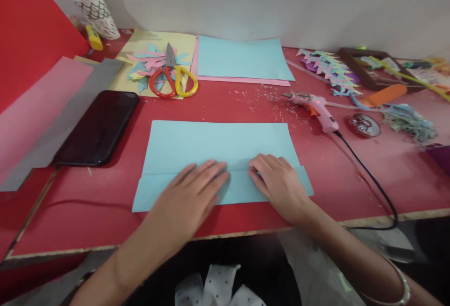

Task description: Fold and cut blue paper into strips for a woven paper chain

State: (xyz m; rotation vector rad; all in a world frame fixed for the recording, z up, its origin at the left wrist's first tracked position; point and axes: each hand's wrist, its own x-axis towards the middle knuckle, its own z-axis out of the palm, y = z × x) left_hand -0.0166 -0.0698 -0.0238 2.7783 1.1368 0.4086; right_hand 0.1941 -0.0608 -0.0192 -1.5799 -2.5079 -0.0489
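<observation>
A light-blue sheet of paper (218,144) lies before me, with a strip along its near edge folded over; the crease runs across under my hands. My left hand (195,193) rests flat on the left-middle part of the folded strip, fingers stretched out and slightly blurred. At the strip's right part, my right hand (279,182) has its fingers curled, thumb and fingertips drawn together at the folded edge. Its palm side is hidden.
Scissors (170,74) lie on paper scraps at the back left. A phone (100,128) sits left, over grey and pink sheets. More blue paper (242,57) lies behind. A pink glue gun (316,109) with a black cord (374,175) and a small round dish (363,124) are right.
</observation>
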